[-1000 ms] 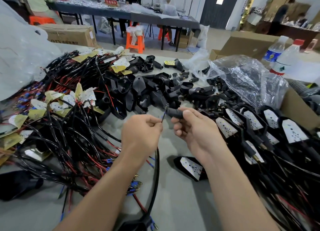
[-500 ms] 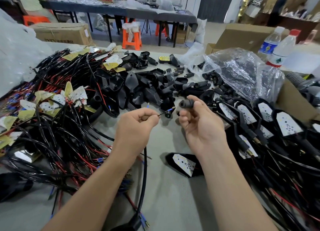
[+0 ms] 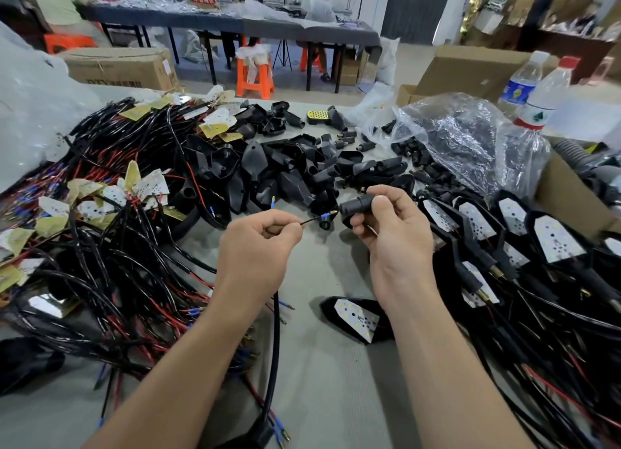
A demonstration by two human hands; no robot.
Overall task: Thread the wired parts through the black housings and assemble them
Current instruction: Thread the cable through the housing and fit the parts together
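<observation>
My left hand [image 3: 258,247] pinches a thin black wire [image 3: 311,220], its blue-sleeved brass tip pointing right. My right hand [image 3: 393,240] grips a short black cylindrical plastic housing [image 3: 357,204] in its fingertips, one end turned toward that tip. Both are held above the middle of the grey bench [image 3: 319,381], with tip and housing just beside each other but not touching. A thick black cable [image 3: 275,341] hangs from my left hand toward the near edge.

A second ago my hands were closer, the tip almost against the housing. Since then they have drawn apart and the housing has swung round to face the wire. Over the last half second almost nothing has shifted. I judge that threading has not begun and I am only lining up the tip.

The heap of loose black housings [image 3: 285,176] lies toward the far edge, and the tangle of wired parts [image 3: 111,253] at the left edge.
</observation>
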